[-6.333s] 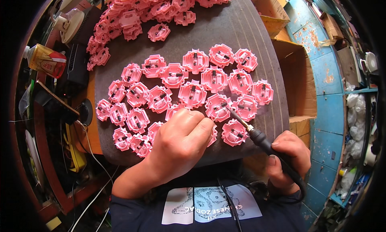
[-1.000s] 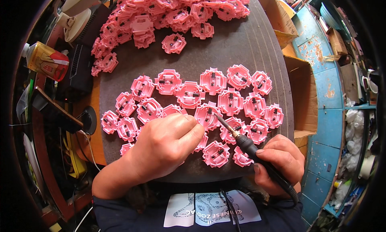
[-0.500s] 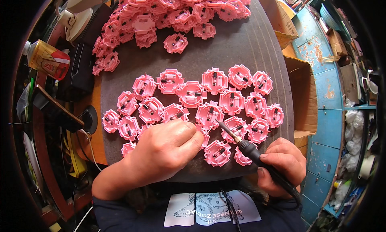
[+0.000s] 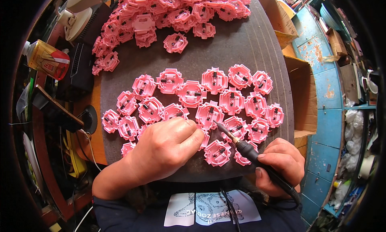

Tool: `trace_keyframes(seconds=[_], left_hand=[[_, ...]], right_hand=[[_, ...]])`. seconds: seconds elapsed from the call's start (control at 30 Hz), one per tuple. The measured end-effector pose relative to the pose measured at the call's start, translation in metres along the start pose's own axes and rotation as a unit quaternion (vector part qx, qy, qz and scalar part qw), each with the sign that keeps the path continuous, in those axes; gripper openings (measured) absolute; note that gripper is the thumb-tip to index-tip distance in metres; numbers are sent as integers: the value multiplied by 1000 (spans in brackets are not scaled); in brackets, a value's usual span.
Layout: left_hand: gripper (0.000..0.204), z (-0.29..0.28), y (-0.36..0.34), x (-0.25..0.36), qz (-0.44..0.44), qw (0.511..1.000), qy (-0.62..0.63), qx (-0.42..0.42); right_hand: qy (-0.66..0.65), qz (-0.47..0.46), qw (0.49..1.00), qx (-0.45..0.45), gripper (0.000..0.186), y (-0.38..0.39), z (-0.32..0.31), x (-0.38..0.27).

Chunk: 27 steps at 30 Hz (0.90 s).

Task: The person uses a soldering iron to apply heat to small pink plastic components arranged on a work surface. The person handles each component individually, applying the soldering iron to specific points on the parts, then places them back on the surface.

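In my right hand is a soldering iron with a black handle, held like a pen. Its metal tip points up and left, by the lower right edge of a round pink plastic housing; I cannot tell whether they touch. My left hand is closed over the near-left part of the group, thumb and forefinger pressed together beside another partly covered pink housing. What these fingers pinch is hidden. Several more pink housings lie open side up around both hands, with small black and clear parts inside.
A large heap of pink housings covers the far end of the dark table. Open cardboard boxes stand along the right side, before blue cabinets. At left are a bottle and a black box. The iron's cord trails toward my body.
The soldering iron and my right hand have shifted slightly left and down. My left hand is almost still, and the pink housings lie as before.
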<state>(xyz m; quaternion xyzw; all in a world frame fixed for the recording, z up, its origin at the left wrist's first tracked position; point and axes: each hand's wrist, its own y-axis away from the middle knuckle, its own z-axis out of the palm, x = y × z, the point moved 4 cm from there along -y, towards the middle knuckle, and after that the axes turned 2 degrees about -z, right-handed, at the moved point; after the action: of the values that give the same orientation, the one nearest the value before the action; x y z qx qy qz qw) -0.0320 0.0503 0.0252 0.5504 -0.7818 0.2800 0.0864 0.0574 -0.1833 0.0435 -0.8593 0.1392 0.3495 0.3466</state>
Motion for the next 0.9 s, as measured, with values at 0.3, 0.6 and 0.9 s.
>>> trace_keyframes(seconds=[0.3, 0.6, 0.9], left_hand=[[24, -2, 3, -1, -18, 1000, -12, -1], [25, -3, 6, -7, -33, 999, -18, -9], [24, -1, 5, -7, -24, 999, -19, -10]], right_hand=[[3, 10, 1000, 19, 38, 0, -2, -2], [7, -3, 1000, -2, 40, -5, 5, -3], [-2, -12, 1000, -17, 39, -10, 9, -2]])
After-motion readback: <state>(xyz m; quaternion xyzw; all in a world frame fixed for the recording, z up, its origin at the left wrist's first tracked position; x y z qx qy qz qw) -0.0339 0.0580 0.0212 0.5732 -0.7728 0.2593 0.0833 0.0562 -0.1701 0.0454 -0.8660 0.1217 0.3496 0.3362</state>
